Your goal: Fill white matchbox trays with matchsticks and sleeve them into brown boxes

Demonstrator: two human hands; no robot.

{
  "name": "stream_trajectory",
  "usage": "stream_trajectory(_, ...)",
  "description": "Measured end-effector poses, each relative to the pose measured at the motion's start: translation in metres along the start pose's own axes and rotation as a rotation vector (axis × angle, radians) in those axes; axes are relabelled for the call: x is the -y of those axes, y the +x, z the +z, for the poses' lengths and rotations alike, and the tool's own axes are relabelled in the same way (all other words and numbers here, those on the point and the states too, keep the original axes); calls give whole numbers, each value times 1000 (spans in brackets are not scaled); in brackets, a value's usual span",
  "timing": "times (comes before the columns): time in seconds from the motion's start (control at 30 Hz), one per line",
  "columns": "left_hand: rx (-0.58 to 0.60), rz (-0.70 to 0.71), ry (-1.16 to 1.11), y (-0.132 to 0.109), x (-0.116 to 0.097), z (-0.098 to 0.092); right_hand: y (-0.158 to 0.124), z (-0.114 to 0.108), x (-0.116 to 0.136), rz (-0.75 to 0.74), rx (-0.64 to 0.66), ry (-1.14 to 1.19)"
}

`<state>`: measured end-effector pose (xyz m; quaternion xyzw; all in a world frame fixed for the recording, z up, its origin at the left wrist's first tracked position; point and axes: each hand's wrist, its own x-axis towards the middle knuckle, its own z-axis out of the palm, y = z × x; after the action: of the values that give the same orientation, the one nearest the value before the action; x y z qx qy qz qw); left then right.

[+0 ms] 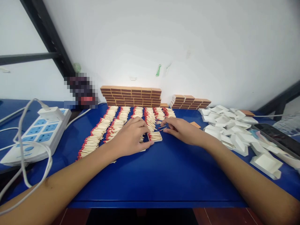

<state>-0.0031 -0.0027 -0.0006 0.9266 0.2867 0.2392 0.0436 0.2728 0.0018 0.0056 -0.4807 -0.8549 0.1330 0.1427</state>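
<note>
Everything here is placed from the filled matchbox tray (pixel 155 136), which lies near the middle of the blue table (pixel 164 178) with red-tipped matches packed inside it.

Far to the tray's left sits a white power strip (pixel 35 134) with blue sockets, and a white cable (pixel 23 162) loops over it. Closer on that side, rows of matches (pixel 100 132) run in slanted bands from behind the tray toward the table's left part.

The left hand (pixel 131 137) lies palm down on those rows just left of the tray. Its fingers are curled and its thumb tip touches the tray's near left corner; whether the curled fingers hold anything cannot be told.

Behind the tray, against the wall, stands a brick-like wall of stacked matchboxes (pixel 131 96).

Just behind the tray's right end lie a few loose matches (pixel 162 127). The right hand (pixel 181 129) comes in from the tray's right, palm down, with its fingertips drawn together at them; it cannot be told whether they pinch a match or only touch it.

Right of the tray and further back is a smaller stack of matchboxes (pixel 191 102). Beyond the right hand a heap of empty white trays (pixel 229 126) spreads out, and a dark phone (pixel 278 137) lies farthest right.
</note>
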Motion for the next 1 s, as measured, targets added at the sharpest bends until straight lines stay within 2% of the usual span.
stream_trajectory(0.2,2,2,15,0,1,2,3,-3,-3,82,39,-23)
stream_trajectory(0.4,7,-1,35,1,0,1,-2,-7,16,-8,-28,55)
stream_trajectory(0.63,5,0,25,1,1,1,-11,0,44,-95,24,53)
stream_trajectory(1.0,11,-1,17,0,2,2,-8,0,43,-96,29,63)
